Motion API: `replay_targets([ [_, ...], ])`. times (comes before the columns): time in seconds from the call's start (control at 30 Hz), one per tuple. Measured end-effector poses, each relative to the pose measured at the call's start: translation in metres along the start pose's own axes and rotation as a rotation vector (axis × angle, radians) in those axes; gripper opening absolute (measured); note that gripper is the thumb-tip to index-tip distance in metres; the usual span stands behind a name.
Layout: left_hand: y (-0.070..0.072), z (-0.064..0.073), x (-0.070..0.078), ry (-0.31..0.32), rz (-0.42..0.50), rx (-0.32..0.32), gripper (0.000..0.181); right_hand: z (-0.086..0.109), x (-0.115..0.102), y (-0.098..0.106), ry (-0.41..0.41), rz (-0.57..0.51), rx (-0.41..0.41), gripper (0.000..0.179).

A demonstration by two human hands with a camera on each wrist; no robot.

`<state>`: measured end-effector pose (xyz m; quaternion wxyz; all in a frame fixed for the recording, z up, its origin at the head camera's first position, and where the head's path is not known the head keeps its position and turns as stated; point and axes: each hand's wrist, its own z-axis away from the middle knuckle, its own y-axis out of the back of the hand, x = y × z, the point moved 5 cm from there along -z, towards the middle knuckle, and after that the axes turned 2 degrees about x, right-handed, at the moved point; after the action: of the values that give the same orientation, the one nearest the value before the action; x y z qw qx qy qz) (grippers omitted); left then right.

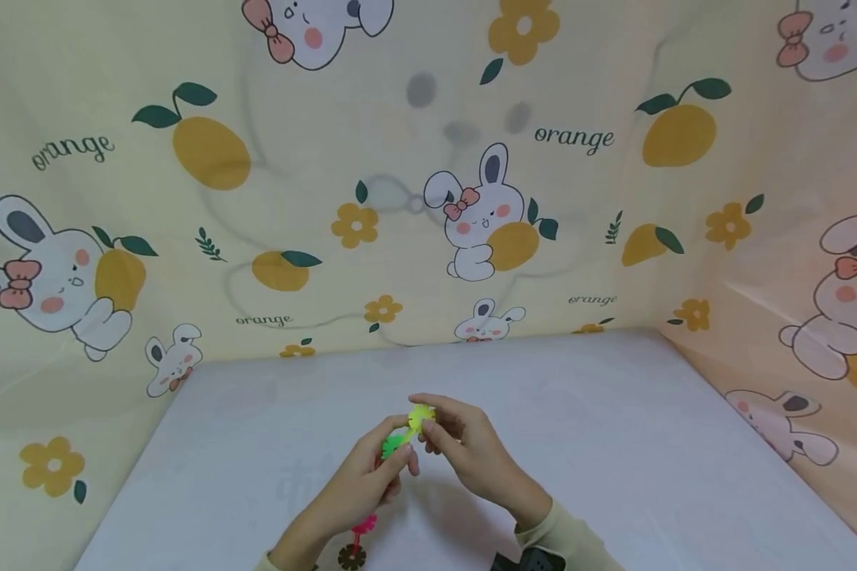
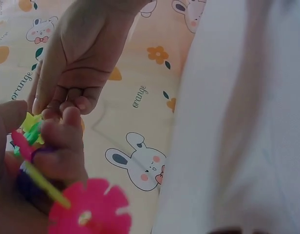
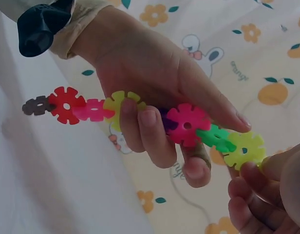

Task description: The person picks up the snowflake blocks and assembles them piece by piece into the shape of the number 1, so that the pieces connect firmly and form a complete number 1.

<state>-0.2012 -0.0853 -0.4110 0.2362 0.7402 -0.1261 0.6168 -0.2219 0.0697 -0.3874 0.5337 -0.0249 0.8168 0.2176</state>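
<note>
In the head view, my left hand (image 1: 360, 484) grips a chain of slotted snowflake discs. In the right wrist view, brown (image 3: 38, 106), red (image 3: 66, 105), pink and yellow discs run behind its curled fingers, then purple, pink (image 3: 188, 125), green (image 3: 219, 138) and yellow (image 3: 237, 157). My right hand (image 1: 478, 452) pinches a yellow disc (image 1: 420, 415) at the chain's far end; its edge shows between finger and thumb in the right wrist view. In the left wrist view, a pink disc (image 2: 91, 209) hangs close to the camera, below my left hand.
Both hands are above a white tabletop (image 1: 243, 468). A cream cloth (image 1: 400, 262) printed with rabbits, oranges and flowers rises behind it and along the sides. A black device (image 1: 532, 560) sits by the right sleeve.
</note>
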Motion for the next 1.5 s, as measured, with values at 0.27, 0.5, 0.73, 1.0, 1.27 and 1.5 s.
replay_targets([
  [0.27, 0.004, 0.001, 0.000, 0.074, 0.079, 0.021, 0.041, -0.002, 0.004, 0.006, 0.011, -0.021, 0.045, 0.032],
  [0.5, 0.008, 0.001, 0.001, 0.065, 0.126, -0.017, 0.042, -0.003, 0.004, 0.016, 0.030, -0.049, 0.085, 0.030],
  [0.73, 0.006, 0.004, -0.002, 0.127, 0.120, -0.127, 0.049, -0.005, 0.007, 0.030, 0.008, -0.055, 0.151, 0.028],
  [1.0, 0.006, 0.007, -0.004, 0.172, 0.113, -0.157, 0.054, -0.006, 0.011, 0.028, -0.020, -0.054, 0.125, 0.033],
  [1.27, 0.003, 0.004, -0.008, 0.171, 0.111, -0.102, 0.052, -0.006, 0.014, 0.012, -0.066, -0.078, 0.025, 0.051],
  [1.5, 0.001, -0.001, -0.010, 0.163, 0.031, -0.018, 0.056, -0.005, 0.022, -0.001, -0.172, -0.143, -0.038, 0.078],
])
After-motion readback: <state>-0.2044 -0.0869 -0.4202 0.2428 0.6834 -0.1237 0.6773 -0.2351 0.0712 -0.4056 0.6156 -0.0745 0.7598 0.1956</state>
